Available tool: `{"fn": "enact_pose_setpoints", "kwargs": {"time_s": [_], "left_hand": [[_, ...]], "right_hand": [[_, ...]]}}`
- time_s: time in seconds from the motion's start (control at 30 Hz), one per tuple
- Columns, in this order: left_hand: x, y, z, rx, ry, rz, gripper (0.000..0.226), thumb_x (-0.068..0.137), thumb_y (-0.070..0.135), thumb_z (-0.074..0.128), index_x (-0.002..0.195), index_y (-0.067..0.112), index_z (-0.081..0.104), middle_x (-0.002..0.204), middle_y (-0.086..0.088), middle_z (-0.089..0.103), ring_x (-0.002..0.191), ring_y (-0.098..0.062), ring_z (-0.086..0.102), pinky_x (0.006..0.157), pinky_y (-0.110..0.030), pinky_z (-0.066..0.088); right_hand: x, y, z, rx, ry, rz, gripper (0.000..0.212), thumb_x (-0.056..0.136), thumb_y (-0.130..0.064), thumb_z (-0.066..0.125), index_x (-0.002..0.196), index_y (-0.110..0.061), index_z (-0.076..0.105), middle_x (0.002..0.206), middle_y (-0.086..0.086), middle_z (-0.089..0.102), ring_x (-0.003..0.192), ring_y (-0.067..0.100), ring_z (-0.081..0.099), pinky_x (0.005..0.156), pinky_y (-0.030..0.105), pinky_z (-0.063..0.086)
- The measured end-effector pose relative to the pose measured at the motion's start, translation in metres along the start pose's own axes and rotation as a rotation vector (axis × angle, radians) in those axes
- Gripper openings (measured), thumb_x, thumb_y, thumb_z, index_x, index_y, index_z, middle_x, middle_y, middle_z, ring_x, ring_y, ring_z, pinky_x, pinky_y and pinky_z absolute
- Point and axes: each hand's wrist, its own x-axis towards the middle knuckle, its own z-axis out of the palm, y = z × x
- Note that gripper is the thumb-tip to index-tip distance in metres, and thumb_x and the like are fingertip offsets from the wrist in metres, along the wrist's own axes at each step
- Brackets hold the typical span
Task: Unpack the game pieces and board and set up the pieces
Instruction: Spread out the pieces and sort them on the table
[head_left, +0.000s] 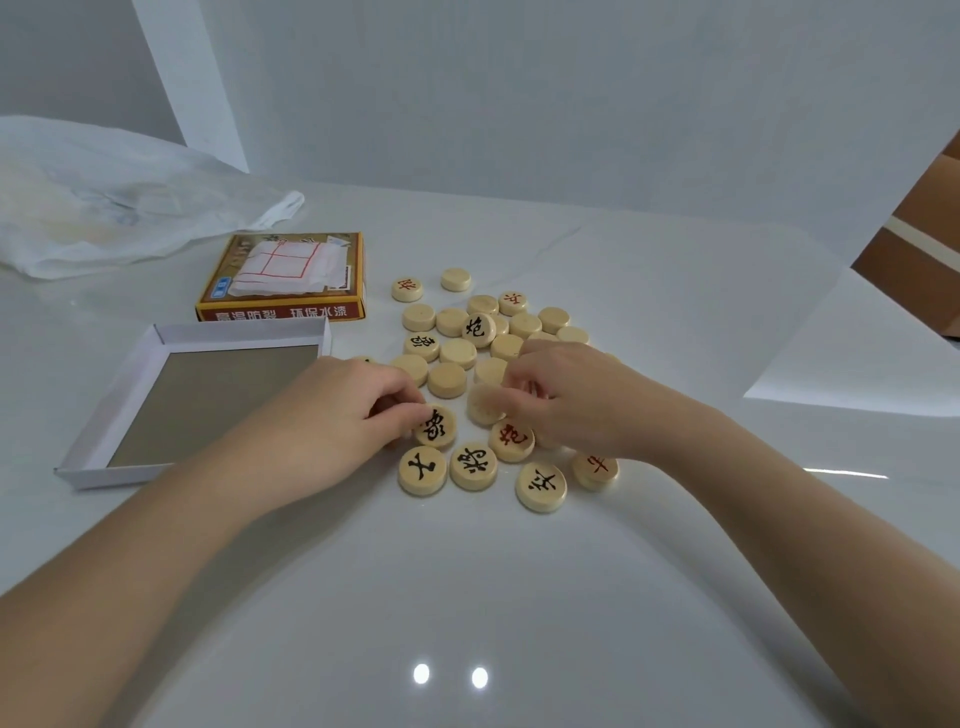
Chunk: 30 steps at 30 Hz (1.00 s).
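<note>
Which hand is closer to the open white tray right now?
Left. The left hand sits just beside the right edge of the white tray; the right hand is farther right, over the wooden pieces.

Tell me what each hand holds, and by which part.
The right hand pinches a blurred piece by its right edge. The left hand touches the left edge of a black-marked piece; whether it grips cannot be told.

A glossy white counter fills the view, with two round light glints at six o'clock. A crumpled white plastic bag lies at ten o'clock. A brown cardboard box shows at two o'clock.
</note>
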Motion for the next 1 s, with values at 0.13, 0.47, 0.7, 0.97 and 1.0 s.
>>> {"fn": "enact_pose_setpoints", "kwargs": {"time_s": [0.13,0.47,0.7,0.97,1.0], "left_hand": [[-0.001,0.001,0.004,0.056,0.09,0.015,0.007,0.087,0.04,0.06,0.086,0.034,0.064,0.072,0.015,0.062,0.068,0.0,0.056,0.059,-0.019,0.042],[-0.002,-0.009,-0.004,0.162,0.3,0.141,0.004,0.084,0.026,0.065,0.085,0.03,0.065,0.085,0.015,0.055,0.081,-0.006,0.053,0.076,-0.037,0.046],[-0.002,-0.011,0.001,0.247,0.299,0.095,0.005,0.086,0.03,0.062,0.09,0.033,0.063,0.095,0.015,0.054,0.094,-0.011,0.05,0.082,-0.034,0.032],[-0.003,-0.017,-0.013,0.387,0.255,-0.018,0.019,0.08,0.05,0.058,0.095,0.038,0.058,0.098,0.019,0.056,0.101,-0.01,0.049,0.085,-0.035,0.031],[-0.002,-0.017,-0.011,0.405,0.234,0.003,0.021,0.08,0.052,0.057,0.096,0.039,0.058,0.098,0.02,0.055,0.1,-0.009,0.049,0.083,-0.033,0.029]], "right_hand": [[-0.005,0.011,-0.002,-0.084,0.037,0.018,0.03,0.096,-0.036,0.04,0.079,-0.019,0.058,0.084,-0.01,0.047,0.083,0.015,0.049,0.076,0.029,0.037],[-0.032,0.021,0.015,0.057,0.25,-0.24,0.032,0.09,-0.03,0.037,0.105,-0.027,0.066,0.103,-0.008,0.058,0.094,0.015,0.053,0.083,0.037,0.045],[-0.048,0.043,0.018,0.089,0.255,-0.214,0.034,0.09,-0.019,0.044,0.113,-0.028,0.066,0.112,-0.012,0.059,0.103,0.015,0.056,0.088,0.038,0.046],[-0.052,0.048,0.028,0.257,0.391,-0.162,0.03,0.09,-0.029,0.043,0.106,-0.026,0.068,0.108,-0.013,0.06,0.101,0.009,0.058,0.086,0.037,0.048],[-0.052,0.048,0.029,0.269,0.409,-0.164,0.031,0.089,-0.029,0.043,0.105,-0.025,0.068,0.107,-0.013,0.06,0.101,0.009,0.058,0.086,0.036,0.048]]}}
